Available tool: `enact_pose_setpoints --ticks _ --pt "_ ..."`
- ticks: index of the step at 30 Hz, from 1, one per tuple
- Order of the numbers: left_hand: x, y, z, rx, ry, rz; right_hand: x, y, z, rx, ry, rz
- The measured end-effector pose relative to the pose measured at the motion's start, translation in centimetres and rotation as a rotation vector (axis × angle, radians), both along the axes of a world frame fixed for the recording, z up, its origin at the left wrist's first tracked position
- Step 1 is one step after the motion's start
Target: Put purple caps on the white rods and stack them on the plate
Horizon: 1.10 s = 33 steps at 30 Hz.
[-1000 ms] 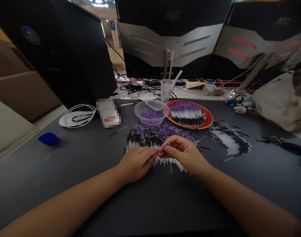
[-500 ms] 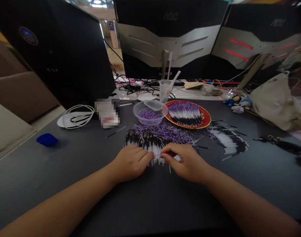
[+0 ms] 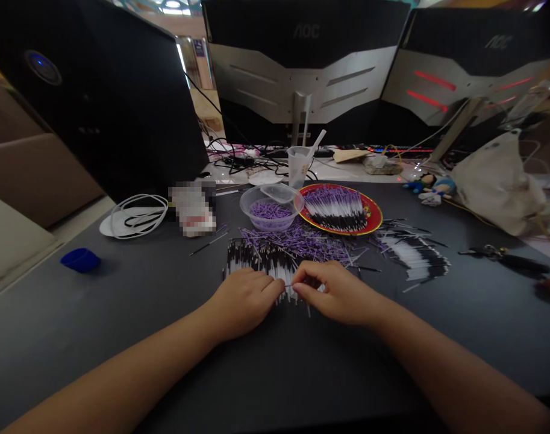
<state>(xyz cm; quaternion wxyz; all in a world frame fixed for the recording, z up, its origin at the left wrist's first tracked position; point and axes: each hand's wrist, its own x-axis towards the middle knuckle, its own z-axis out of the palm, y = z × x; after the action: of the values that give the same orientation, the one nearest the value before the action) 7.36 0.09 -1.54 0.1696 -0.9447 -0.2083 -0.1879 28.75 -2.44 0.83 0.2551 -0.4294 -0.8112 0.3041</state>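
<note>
Black-and-white heap of sticks (image 3: 256, 260) lies on the grey table (image 3: 166, 325), w/ purple bits (image 3: 302, 240) just behind it. I see left hand (image 3: 245, 301) and right hand (image 3: 340, 292) meet at the heap's near edge — fingers of both pinch a single stick (image 3: 289, 285) btw them.

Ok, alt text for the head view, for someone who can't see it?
The left hand and right hand pinch a thin stick between them over a row of black-and-white sticks on a dark table. Behind lie loose purple pieces, a clear bowl of them, and a red plate of sticks.
</note>
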Motion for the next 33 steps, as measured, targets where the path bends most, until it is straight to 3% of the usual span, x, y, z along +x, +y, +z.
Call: enact_pose_setpoints --ticks 3,8,16,20,25,30,33 --pt "-0.3 0.6 -0.1 -0.026 -0.024 -0.007 2.0 1.4 0.5 0.077 -0.045 -0.050" --pt "-1.2 1.5 0.0 -0.042 -0.130 -0.024 5.9 4.7 -0.9 0.298 -0.232 -0.407" --pt "-1.1 1.2 0.4 0.081 -0.159 0.013 6.8 7.1 -3.6 0.296 -0.352 -0.454" --pt "-1.1 1.0 0.3 0.089 -0.121 -0.031 6.4 6.8 -3.5 0.314 -0.229 -0.469" --pt "-1.1 0.6 0.1 -0.055 -0.212 -0.091 5.9 5.9 -2.6 0.244 0.029 -0.523" --pt "-0.7 -0.1 0.3 -0.311 -0.367 -0.090 4.1 4.7 -1.5 -0.039 0.391 -0.489" --pt "-0.5 -0.1 0.2 -0.446 -0.421 -0.041 3.0 4.0 -1.1 -0.166 0.492 -0.427"
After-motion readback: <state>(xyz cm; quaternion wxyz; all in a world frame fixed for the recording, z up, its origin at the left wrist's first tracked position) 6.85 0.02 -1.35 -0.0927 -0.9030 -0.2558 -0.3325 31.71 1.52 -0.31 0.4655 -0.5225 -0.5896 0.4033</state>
